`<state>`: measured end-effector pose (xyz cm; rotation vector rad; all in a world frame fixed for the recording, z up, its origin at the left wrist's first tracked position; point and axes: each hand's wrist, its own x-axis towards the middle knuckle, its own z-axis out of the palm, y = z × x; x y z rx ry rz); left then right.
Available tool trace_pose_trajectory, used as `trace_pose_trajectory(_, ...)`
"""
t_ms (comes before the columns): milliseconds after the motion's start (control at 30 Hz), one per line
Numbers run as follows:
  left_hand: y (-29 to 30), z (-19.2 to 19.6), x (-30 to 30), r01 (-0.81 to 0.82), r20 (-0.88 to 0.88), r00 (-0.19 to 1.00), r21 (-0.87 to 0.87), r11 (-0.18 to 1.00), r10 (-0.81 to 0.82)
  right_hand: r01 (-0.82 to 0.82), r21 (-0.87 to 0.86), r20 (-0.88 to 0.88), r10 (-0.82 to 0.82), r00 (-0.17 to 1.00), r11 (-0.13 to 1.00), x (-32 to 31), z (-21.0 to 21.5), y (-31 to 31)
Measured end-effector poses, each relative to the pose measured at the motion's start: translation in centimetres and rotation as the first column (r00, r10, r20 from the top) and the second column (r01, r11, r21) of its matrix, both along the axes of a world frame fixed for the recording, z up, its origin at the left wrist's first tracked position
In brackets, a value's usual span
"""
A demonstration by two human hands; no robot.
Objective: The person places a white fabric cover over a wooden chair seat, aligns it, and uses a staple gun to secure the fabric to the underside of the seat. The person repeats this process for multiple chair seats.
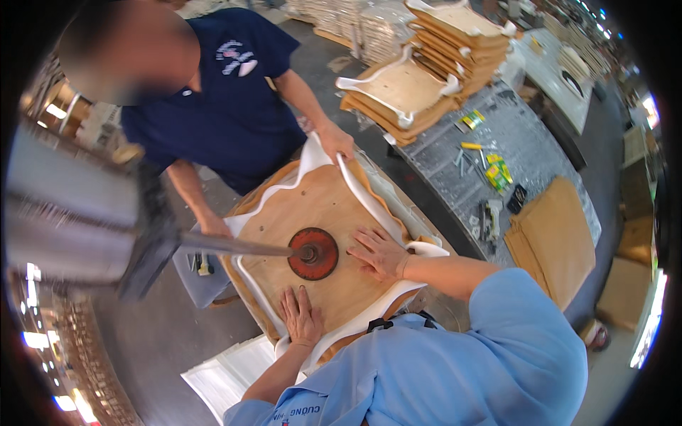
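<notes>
A squarish plywood panel (320, 206) lies in front of me, with white foam (310, 157) and tan fabric showing round its edges. Pressed against its middle is a red round disc (323, 266) on a metal rod. My left hand (302, 317) rests flat on the near left part of the wood, fingers spread. To the right of the disc, my right hand (380, 252) also lies flat with its fingers apart. Across from me a co-worker in a dark blue shirt (234, 128) grips the far edges with both hands.
A large grey machine part (78, 220) fills the left side. On the right, a grey table (526, 135) bears yellow-green packets (499, 172), a staple gun (490, 220) and folded tan fabric (554, 227). Similar padded panels (405, 85) are stacked behind. White sheets (227, 373) lie low left.
</notes>
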<state>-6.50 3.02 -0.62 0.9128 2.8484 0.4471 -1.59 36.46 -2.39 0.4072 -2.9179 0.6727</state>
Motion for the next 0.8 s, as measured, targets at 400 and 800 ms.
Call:
trace_pose_trajectory(400, -0.4, 0.9, -1.3, -0.033, -0.027, 0.999, 0.156, 0.987, 0.038, 0.237, -0.110, 0.003, -0.238, 0.971, 0.965, -0.4, 0.9, -0.2)
trace_pose_trajectory(800, 5.1, 4.0, 13.5, -0.148, 0.845, 0.292, 0.502, 0.852, -0.447, 0.784, -0.267, 0.747, -0.394, 0.535, 0.560, 9.6, 6.6, 10.4)
